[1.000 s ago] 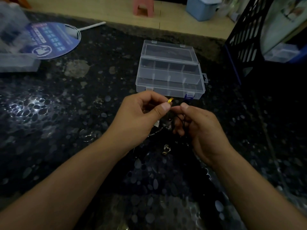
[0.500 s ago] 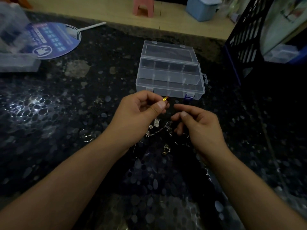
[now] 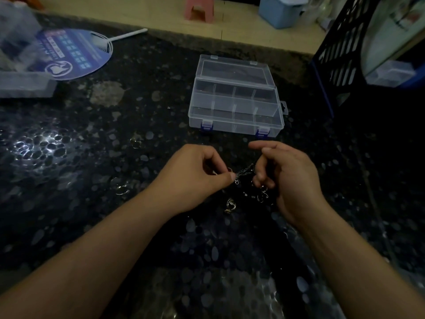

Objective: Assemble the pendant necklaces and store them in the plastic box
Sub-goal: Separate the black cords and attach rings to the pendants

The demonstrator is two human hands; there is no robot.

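Observation:
A clear plastic box [image 3: 234,111] with dividers and blue clasps stands open on the dark speckled table, its lid tipped back. Just in front of it my left hand [image 3: 195,176] pinches one end of a thin silver chain [image 3: 245,172] low over the table. My right hand [image 3: 287,178] is curled beside it, fingers touching the chain's other end, forefinger stretched out. Small pendants lie under and between my hands: a gold one [image 3: 230,204] and silver ones [image 3: 262,195]. The yellow piece held earlier is hidden.
A blue round hand fan [image 3: 73,54] and a frosted plastic container [image 3: 25,85] lie at the far left. A black lattice crate [image 3: 340,49] stands at the right. Beyond the table edge are a pink stool [image 3: 199,8] and a blue bin [image 3: 281,10].
Both hands have dropped from in front of the box down to the table. The yellow piece between my left fingers is out of sight, and my left hand now pinches the chain.

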